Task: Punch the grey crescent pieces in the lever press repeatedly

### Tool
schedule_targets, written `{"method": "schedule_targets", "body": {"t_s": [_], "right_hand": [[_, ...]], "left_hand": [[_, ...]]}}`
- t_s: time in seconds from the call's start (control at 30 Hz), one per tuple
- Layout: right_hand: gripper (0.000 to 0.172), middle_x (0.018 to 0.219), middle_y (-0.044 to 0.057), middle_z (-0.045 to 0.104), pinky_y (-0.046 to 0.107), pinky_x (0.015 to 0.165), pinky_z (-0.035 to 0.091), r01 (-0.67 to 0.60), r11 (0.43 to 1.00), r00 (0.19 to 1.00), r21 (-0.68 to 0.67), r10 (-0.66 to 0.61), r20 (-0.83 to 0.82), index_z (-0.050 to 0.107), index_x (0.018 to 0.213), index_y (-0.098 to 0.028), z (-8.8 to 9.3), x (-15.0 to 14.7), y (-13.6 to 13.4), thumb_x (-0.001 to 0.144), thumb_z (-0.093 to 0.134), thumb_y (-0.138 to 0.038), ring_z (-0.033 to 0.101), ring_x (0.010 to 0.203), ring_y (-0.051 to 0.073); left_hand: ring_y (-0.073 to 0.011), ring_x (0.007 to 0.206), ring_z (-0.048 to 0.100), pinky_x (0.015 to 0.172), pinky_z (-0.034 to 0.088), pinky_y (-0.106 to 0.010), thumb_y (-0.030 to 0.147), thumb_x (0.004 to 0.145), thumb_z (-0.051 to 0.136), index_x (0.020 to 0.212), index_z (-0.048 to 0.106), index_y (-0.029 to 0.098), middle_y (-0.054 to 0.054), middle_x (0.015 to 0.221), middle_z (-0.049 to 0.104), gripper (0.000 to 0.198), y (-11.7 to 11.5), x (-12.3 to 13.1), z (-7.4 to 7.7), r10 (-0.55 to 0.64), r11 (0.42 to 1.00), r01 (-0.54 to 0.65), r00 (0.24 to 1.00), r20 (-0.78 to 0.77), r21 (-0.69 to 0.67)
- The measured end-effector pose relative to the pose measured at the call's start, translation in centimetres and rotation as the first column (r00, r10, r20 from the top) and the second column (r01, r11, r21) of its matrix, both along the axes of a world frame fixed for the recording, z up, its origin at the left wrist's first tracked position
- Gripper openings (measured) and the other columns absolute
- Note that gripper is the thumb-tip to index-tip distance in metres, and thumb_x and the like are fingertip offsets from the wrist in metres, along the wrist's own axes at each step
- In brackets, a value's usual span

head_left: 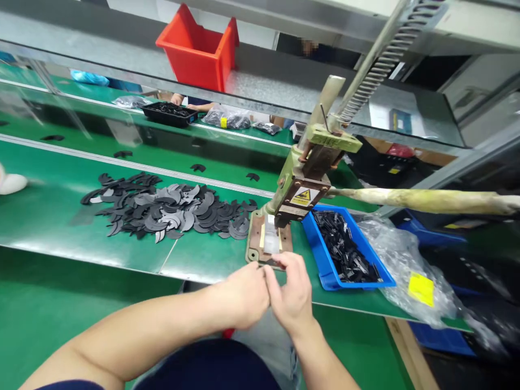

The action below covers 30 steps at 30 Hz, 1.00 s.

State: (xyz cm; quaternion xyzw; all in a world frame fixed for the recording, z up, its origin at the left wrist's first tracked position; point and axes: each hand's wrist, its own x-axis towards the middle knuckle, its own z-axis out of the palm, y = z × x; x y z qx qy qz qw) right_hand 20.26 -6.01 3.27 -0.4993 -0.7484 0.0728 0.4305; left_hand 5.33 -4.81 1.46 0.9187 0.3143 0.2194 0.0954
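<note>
My left hand (248, 295) is closed in a fist at the table's front edge, its knuckles against my right hand (291, 290). The right hand's fingers are curled, with thumb and index pinched near the front of the hand press's base plate (255, 238). Anything between the fingers is hidden. Above the base stands the hand press (303, 179), its long lever (422, 200) reaching right. On the plate lies a pale metal piece (271, 238). To the left, a heap of curved black parts (174, 208) covers the green tabletop. A blue bin (325, 271) of small black parts sits right of the press.
A clear plastic bag (406, 265) with a yellow label lies beyond the blue bin. Behind runs a green belt (162, 149) with several curved parts spaced along it. A red bin (199, 54) stands on the overhead shelf. Across the line, a co-worker's hands (199, 107) are near a black tray (168, 115).
</note>
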Motion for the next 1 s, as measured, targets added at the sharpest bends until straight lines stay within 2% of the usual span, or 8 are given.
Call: {"method": "schedule_targets", "body": {"t_s": [0.07, 0.17, 0.27, 0.4, 0.5, 0.63, 0.8, 1.0], "right_hand": [[0.028, 0.116, 0.011, 0.067, 0.042, 0.090, 0.060, 0.132, 0.990, 0.989, -0.050, -0.135, -0.061, 0.064, 0.122, -0.023, -1.4, 2.0, 0.8, 0.096, 0.066, -0.034, 0.066, 0.103, 0.023], [0.031, 0.114, 0.011, 0.067, 0.039, 0.085, 0.061, 0.233, 0.957, 0.945, -0.173, -0.264, -0.191, 0.065, 0.121, -0.021, -3.8, 4.0, 0.8, 0.097, 0.065, -0.041, 0.066, 0.096, 0.020], [0.031, 0.114, 0.010, 0.068, 0.037, 0.084, 0.062, 0.203, 0.945, 0.938, -0.255, -0.263, -0.227, 0.065, 0.122, -0.022, -5.4, 4.4, -0.1, 0.098, 0.063, -0.043, 0.068, 0.095, 0.019], [0.029, 0.112, 0.009, 0.069, 0.036, 0.081, 0.063, 0.184, 0.940, 0.945, -0.287, -0.250, -0.212, 0.067, 0.120, -0.023, -6.4, 4.8, -1.3, 0.099, 0.063, -0.042, 0.069, 0.091, 0.019], [0.030, 0.112, 0.009, 0.070, 0.036, 0.082, 0.063, 0.209, 0.924, 0.939, -0.319, -0.280, -0.198, 0.068, 0.120, -0.023, -7.3, 6.1, -2.0, 0.098, 0.063, -0.043, 0.070, 0.092, 0.019], [0.030, 0.112, 0.009, 0.070, 0.034, 0.080, 0.063, 0.196, 0.916, 0.939, -0.349, -0.278, -0.204, 0.068, 0.119, -0.023, -8.5, 7.3, -2.7, 0.099, 0.063, -0.043, 0.070, 0.092, 0.018], [0.026, 0.109, 0.008, 0.071, 0.032, 0.079, 0.062, 0.142, 0.931, 0.948, -0.336, -0.225, -0.225, 0.069, 0.116, -0.023, -8.7, 6.6, -2.3, 0.098, 0.064, -0.041, 0.070, 0.089, 0.017], [0.021, 0.110, 0.007, 0.070, 0.032, 0.081, 0.060, 0.061, 0.961, 0.955, -0.270, -0.135, -0.265, 0.070, 0.116, -0.024, -7.0, 5.0, -1.7, 0.099, 0.062, -0.034, 0.069, 0.093, 0.017]], "left_hand": [[-0.0286, 0.088, 0.064, 0.085, 0.052, -0.047, 0.034, 0.095, 0.060, 0.093, 0.071, 0.021, -0.011, 0.088, 0.071, 0.017, 3.1, -3.3, 1.8, -0.010, 1.000, 0.010, 0.997, -0.078, 0.011], [-0.0279, 0.095, 0.064, 0.094, 0.050, -0.047, 0.034, 0.105, 0.047, 0.095, 0.070, 0.017, -0.013, 0.095, 0.070, 0.031, 10.4, -7.0, 3.1, 0.239, 0.970, -0.242, 0.961, -0.137, -0.001], [-0.0287, 0.119, 0.062, 0.108, 0.045, -0.046, 0.042, 0.110, 0.037, 0.120, 0.071, 0.017, -0.016, 0.125, 0.070, 0.043, 18.3, -7.9, 1.8, 0.403, 0.913, -0.406, 0.913, -0.071, -0.034], [-0.0313, 0.151, 0.042, 0.126, 0.026, -0.055, 0.055, 0.111, 0.033, 0.141, 0.067, 0.026, -0.009, 0.160, 0.056, 0.054, 24.3, -6.8, -1.9, 0.299, 0.934, -0.325, 0.939, -0.173, -0.149], [-0.0345, 0.157, 0.034, 0.128, 0.013, -0.065, 0.060, 0.110, 0.031, 0.145, 0.064, 0.027, -0.008, 0.164, 0.052, 0.059, 25.0, -7.2, -4.0, 0.255, 0.933, -0.308, 0.930, -0.264, -0.184], [-0.0388, 0.157, 0.034, 0.128, 0.007, -0.071, 0.066, 0.102, 0.049, 0.146, 0.064, 0.024, -0.013, 0.162, 0.054, 0.063, 23.4, -10.3, -5.3, 0.239, 0.956, -0.278, 0.927, -0.291, -0.100], [-0.0405, 0.157, 0.037, 0.128, 0.008, -0.073, 0.068, 0.099, 0.052, 0.141, 0.067, 0.025, -0.013, 0.159, 0.057, 0.062, 20.5, -13.8, -5.4, 0.229, 0.964, -0.260, 0.923, -0.310, -0.060], [-0.0403, 0.157, 0.037, 0.129, 0.015, -0.072, 0.064, 0.098, 0.058, 0.143, 0.064, 0.024, -0.013, 0.161, 0.055, 0.060, 15.4, -13.8, -4.7, 0.298, 0.951, -0.308, 0.939, -0.170, -0.036]]}}
